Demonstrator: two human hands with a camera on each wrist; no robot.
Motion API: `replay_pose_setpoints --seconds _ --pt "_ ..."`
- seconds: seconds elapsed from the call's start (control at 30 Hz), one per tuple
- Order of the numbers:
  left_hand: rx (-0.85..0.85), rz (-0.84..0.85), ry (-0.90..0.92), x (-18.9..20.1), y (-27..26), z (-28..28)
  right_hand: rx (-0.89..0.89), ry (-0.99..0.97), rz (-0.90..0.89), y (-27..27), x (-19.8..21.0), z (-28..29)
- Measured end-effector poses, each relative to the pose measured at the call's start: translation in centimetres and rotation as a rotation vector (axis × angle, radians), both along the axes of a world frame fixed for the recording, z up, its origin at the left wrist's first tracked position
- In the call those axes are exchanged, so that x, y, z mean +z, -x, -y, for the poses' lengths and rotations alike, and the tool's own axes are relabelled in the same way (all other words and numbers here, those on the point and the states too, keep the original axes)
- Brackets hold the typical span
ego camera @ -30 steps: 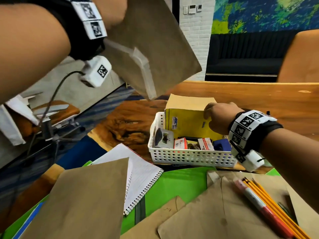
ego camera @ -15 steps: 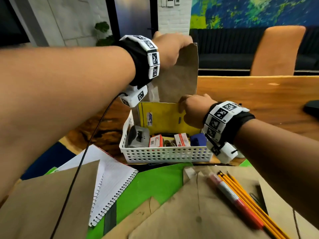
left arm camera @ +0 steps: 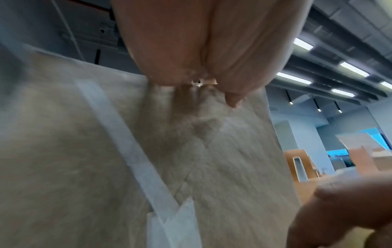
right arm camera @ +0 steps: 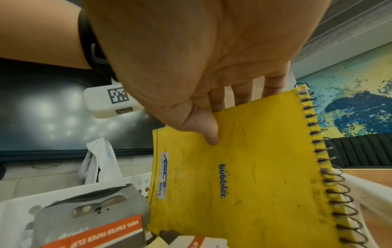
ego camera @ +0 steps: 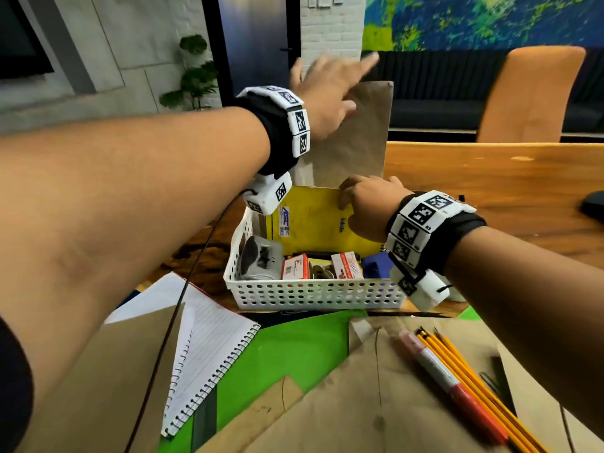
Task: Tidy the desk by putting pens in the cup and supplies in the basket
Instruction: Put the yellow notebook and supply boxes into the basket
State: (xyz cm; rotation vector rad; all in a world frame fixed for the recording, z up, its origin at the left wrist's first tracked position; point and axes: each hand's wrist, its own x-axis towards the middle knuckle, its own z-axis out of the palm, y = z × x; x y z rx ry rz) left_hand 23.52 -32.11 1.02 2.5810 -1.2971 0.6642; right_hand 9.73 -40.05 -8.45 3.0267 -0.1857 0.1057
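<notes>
A white perforated basket (ego camera: 313,293) stands on the wooden desk and holds a grey stapler (ego camera: 261,260), two small boxes of clips (ego camera: 295,269) and a blue item. A yellow spiral notebook (ego camera: 310,223) stands upright at the basket's back. My right hand (ego camera: 362,204) pinches its top edge, thumb on the cover (right arm camera: 210,134). Behind the notebook a brown envelope (ego camera: 353,142) stands upright. My left hand (ego camera: 330,83) is at its top edge with fingers spread and straight, and in the left wrist view they touch the envelope (left arm camera: 106,151). Yellow pencils (ego camera: 474,380) and a red pen (ego camera: 457,393) lie near me. No cup is in view.
An open lined spiral pad (ego camera: 202,348), a green folder (ego camera: 294,348) and more brown envelopes (ego camera: 359,407) cover the desk in front of the basket. An orange chair (ego camera: 529,96) stands beyond the far edge. A black object (ego camera: 593,204) lies at the right.
My left hand swung the brown envelope down from the upper left to stand behind the yellow notebook, then spread its fingers at the top edge. My right hand kept its hold on the notebook.
</notes>
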Motion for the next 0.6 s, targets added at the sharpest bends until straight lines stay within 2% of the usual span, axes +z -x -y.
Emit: replay_pose_setpoints --seconds 0.07,0.13,0.2,0.23,0.37,0.47,0.53,0.6 --pt "0.129 0.048 0.188 -0.1 -0.8 -1.2 0.001 -0.010 -0.016 -0.1 -0.1 0.2" --pt "0.255 -0.003 0.422 -0.5 -3.0 -3.2 0.001 -0.033 -0.034 -0.2 -0.4 0.6" --pt "0.341 -0.181 0.554 -1.7 -5.2 -5.8 -0.012 -0.038 -0.064 -0.5 -0.5 0.8" --pt "0.357 -0.303 0.554 -2.4 -5.5 -7.1 -0.024 -0.030 -0.081 -0.7 -0.5 0.8" --pt "0.224 -0.729 0.355 -5.9 -1.9 -11.2 -0.040 -0.006 -0.073 -0.1 0.2 0.6" --pt "0.074 -0.955 0.430 -7.5 3.9 -13.8 0.024 -0.019 -0.045 2.3 2.3 -0.3" --pt "-0.028 -1.189 0.519 -8.3 8.6 -15.6 0.111 -0.037 -0.057 4.6 3.1 -1.1" --pt "-0.107 -1.396 0.572 -9.5 12.8 -17.6 0.144 -0.053 -0.145 7.3 3.1 -2.0"
